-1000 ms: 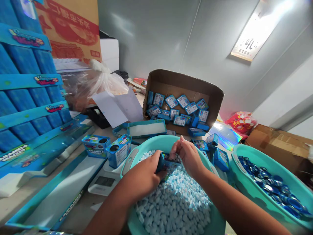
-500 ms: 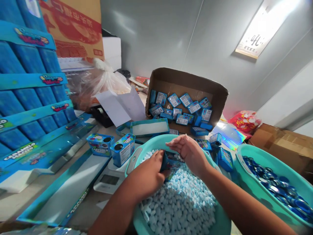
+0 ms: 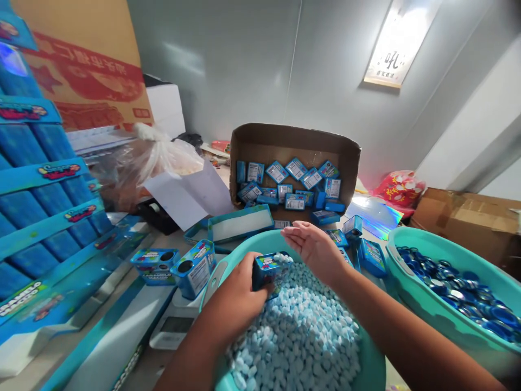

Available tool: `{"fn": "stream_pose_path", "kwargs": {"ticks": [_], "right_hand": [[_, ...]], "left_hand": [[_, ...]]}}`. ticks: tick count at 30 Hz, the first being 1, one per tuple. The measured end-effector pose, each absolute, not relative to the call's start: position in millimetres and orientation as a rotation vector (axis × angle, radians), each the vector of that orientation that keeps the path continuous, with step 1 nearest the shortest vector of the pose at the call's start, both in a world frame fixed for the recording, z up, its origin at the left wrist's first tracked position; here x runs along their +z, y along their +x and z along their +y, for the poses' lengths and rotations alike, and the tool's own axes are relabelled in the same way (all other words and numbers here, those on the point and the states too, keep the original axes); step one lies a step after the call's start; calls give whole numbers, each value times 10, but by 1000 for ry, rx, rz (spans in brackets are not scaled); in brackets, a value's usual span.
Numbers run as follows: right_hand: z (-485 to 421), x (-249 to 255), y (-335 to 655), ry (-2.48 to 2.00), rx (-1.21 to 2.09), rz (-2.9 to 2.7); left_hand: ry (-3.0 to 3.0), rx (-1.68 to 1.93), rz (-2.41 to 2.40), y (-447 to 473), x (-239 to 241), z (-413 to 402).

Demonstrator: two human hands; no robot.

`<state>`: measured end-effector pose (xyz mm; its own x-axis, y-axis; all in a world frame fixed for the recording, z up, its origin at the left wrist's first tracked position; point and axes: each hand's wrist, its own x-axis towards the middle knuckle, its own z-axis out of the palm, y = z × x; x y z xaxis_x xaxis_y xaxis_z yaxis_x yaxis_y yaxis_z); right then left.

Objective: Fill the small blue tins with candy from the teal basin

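- Two bare hands work above a turquoise tub (image 3: 375, 353) at the lower centre of the frame, over a deep bed of small white and pale-blue pieces (image 3: 309, 331).
- Held at mid-frame, a small blue box (image 3: 265, 266) sits in the grip of the left hand (image 3: 244, 290), its fingers closed round the near side; the box is tilted above the pieces, just inside the tub's outline.
- Half a second earlier, the right hand was cupped close against the box, partly screening its top; now the right hand (image 3: 315, 247) is raised clear, palm open, fingers together and slightly curled, with nothing visible in it.
- That shift leaves a little heap of white pieces (image 3: 282, 257) in plain view at the box's right end, suggesting a handful has been let go there; whether any have dropped inside cannot be told.
- The box's printed face, dark and shadowed a moment ago, now catches the light.
- At left of centre, two more blue boxes (image 3: 194, 269) show round dark openings, standing near a white scale (image 3: 161, 341).
- Shiny blue lids (image 3: 459, 296) fill part of a second turquoise tub (image 3: 411, 298) at the right edge.
- Behind, at upper centre, a brown carton (image 3: 295, 136) lies open toward the camera with many blue boxes inside; stacked blue display packs (image 3: 49, 203) line the left edge.
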<state>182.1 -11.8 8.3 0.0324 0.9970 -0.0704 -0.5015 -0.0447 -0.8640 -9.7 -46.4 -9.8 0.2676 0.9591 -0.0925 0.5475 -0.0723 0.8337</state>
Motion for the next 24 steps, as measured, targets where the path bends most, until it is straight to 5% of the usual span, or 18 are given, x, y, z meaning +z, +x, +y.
{"fn": "stream_pose_path", "kwargs": {"ticks": [11, 24], "right_hand": [[-189, 79, 1806, -1263, 794, -1769], [-184, 21, 1806, -1401, 882, -1790]], "left_hand": [[1715, 709, 1417, -111, -112, -459], [1739, 627, 1476, -101, -150, -452]]}}
